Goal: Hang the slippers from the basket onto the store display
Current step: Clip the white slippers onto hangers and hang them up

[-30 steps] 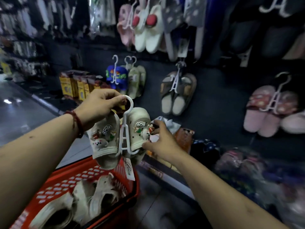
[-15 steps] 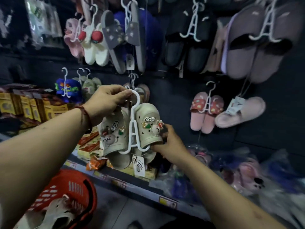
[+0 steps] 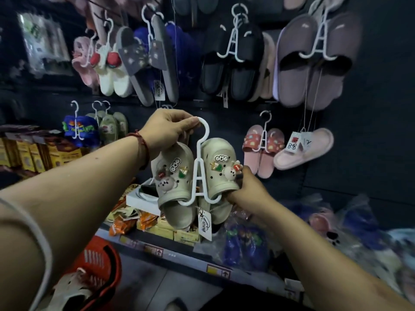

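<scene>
Fingers (image 3: 187,126) of the left hand (image 3: 166,131) curl round the hook of the white hanger (image 3: 198,176), pinching it just below the bend. The right hand (image 3: 248,187) grips the outer edge of the right slipper from below. The pair of cream slippers (image 3: 216,173) hangs on that hanger in the air in front of the display wall (image 3: 359,176), not yet on any peg, with a paper tag (image 3: 204,225) dangling under it. The red basket (image 3: 107,263) sits low at the left with more pale footwear in it.

These look like foam clogs, so they are probably light and a bit squashy. The hanger seems to be thin, stiff plastic that may twist if forced. The slippers only sit on its prongs and could slide off if tipped, and the stuck-on charms (image 3: 233,170) might snag on neighbours. The best hold is likely the present one: the hook's neck for steering and a light steadying grip lower down, which leaves the hook's opening free.

Compared with a second ago, the pair is no longer over the basket. It is up by the wall and closer to the pink slippers (image 3: 262,149). Both grips are unchanged.
</scene>
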